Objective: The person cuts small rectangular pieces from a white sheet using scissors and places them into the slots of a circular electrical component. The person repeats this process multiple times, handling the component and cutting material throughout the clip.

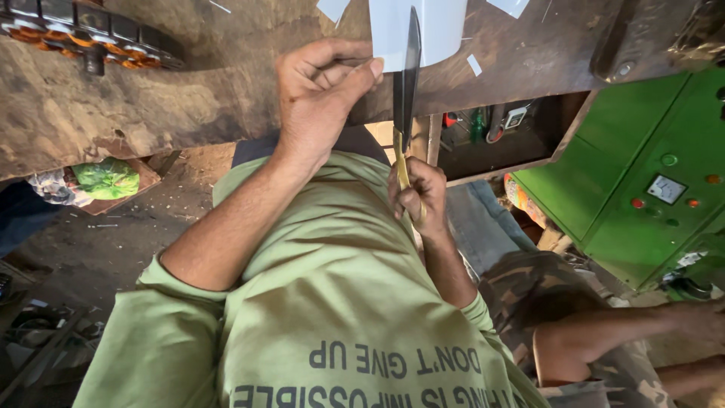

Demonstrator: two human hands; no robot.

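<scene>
My left hand (321, 98) rests on the worn wooden table (151, 98), its fingers curled and pinching the near edge of a white sheet (434, 26). My right hand (419, 193) is held close to my green shirt and grips the yellow handles of large scissors (408, 83). The dark blades point away from me and stand against the sheet's left part. The sheet's far end runs out of view at the top.
Small white paper scraps (474, 65) lie on the table. A row of orange and black metal parts (91, 38) sits at its far left. A green machine cabinet (604, 174) with a gauge and buttons stands right. Another person's arm (604, 332) and camouflage trousers are at lower right.
</scene>
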